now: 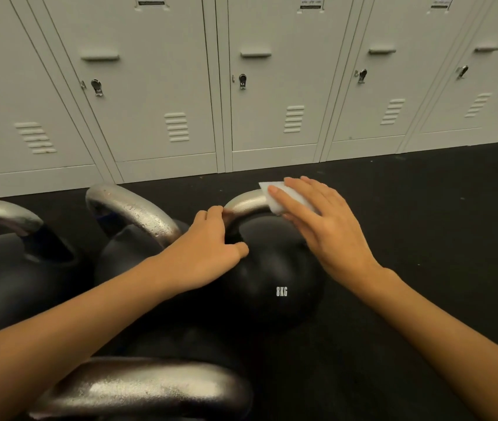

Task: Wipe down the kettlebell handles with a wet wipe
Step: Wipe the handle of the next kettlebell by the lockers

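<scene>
3 more kettlebells (138,226) left, lockers (272,86) behind

A gym locker area: pale metal lockers (162,86) with keyed locks lining the far wall, black rubber floor (424,208), and near-left kettlebells (272,278) with steel handles, 2 marked 8KG.

1. The bottom edge cuts off the near kettlebell (144,390).
2. The left edge cuts the left kettlebell (7,268).
3. The locker labels (310,2) are too blurry to read.
</scene>
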`<state>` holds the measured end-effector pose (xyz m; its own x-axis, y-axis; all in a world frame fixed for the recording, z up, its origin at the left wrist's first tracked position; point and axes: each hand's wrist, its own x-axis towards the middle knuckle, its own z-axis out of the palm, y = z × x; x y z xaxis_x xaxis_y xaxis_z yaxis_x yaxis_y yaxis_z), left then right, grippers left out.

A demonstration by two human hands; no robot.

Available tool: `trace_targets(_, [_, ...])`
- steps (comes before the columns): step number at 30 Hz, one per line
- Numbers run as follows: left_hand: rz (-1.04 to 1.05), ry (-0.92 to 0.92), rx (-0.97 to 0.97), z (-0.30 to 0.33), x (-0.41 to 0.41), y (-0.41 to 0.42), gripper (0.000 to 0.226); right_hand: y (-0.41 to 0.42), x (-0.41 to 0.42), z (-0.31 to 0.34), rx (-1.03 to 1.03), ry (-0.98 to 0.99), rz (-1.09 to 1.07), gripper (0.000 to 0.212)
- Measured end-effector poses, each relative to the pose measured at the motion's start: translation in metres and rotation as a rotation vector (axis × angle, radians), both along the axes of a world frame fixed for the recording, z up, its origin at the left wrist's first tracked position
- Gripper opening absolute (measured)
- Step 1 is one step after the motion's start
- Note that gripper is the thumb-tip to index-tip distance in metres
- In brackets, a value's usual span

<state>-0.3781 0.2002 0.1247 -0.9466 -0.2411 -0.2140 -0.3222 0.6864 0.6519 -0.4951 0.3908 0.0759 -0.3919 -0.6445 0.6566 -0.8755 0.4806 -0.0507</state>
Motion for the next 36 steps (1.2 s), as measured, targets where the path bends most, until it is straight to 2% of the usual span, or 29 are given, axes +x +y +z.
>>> trace_targets(2, [0.011,0.011,0.030,-0.002,0.000,-0.003,0.064,0.011,0.001,-0.008,-0.128,-0.151,0.011,0.046])
trace_targets(7, [0.052,0.013,0.089,-0.001,0.001,0.000,0.074,0.026,0.010,-0.018,-0.449,-0.728,0.059,0.051])
trace_targets(14, [0.137,0.010,0.181,-0.007,-0.004,-0.005,0.079,0.033,0.021,-0.035,-0.598,-1.055,0.032,0.054])
trace_targets(19, [0.126,0.014,0.193,-0.005,-0.004,-0.003,0.082,0.036,0.022,-0.045,-0.586,-1.161,0.001,0.055])
trace_targets(26, [0.100,0.014,0.180,-0.007,-0.004,-0.004,0.086,0.029,0.017,-0.002,-0.604,-1.093,0.099,0.043])
trace_targets(30, [0.104,0.024,0.179,-0.007,-0.006,-0.004,0.086,0.016,0.005,0.021,-0.599,-1.179,0.111,0.063])
trace_targets(31, [0.106,0.024,0.179,-0.008,-0.006,-0.004,0.086,0.015,0.004,0.021,-0.609,-1.199,0.111,0.061])
trace_targets(34, [0.117,0.030,0.184,-0.009,-0.006,-0.004,0.085,0.020,0.002,0.000,-0.647,-1.213,0.063,0.038])
trace_targets(36, [0.132,0.046,0.189,-0.009,-0.007,-0.003,0.086,0.026,0.005,-0.016,-0.721,-1.272,0.081,0.037])
